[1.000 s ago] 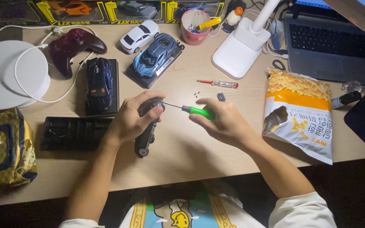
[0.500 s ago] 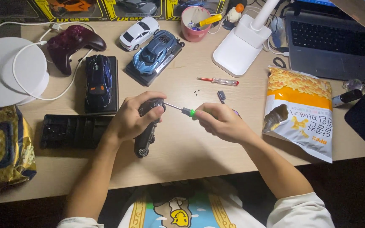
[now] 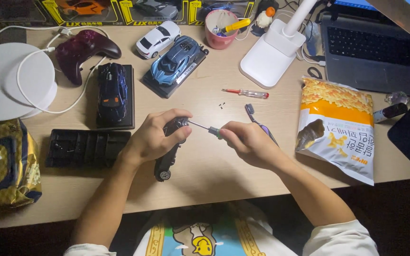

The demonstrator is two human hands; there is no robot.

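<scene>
1. Hands: left hand [image 3: 152,139] wraps the black toy car [image 3: 169,152] over the counter [image 3: 205,175]; right hand [image 3: 248,142] is closed on a screwdriver [image 3: 206,128], tip at the car.
2. Handling: the car looks light, rigid and smooth, probably with fragile small parts; best gripped across the body.
3. Count: four toy cars out of boxes, two screwdrivers lying or held, plus a few loose screws [image 3: 221,105].

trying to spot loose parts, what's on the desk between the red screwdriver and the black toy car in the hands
In the head view, a few tiny dark screws lie on bare desk between the red screwdriver and the black toy car.
</scene>
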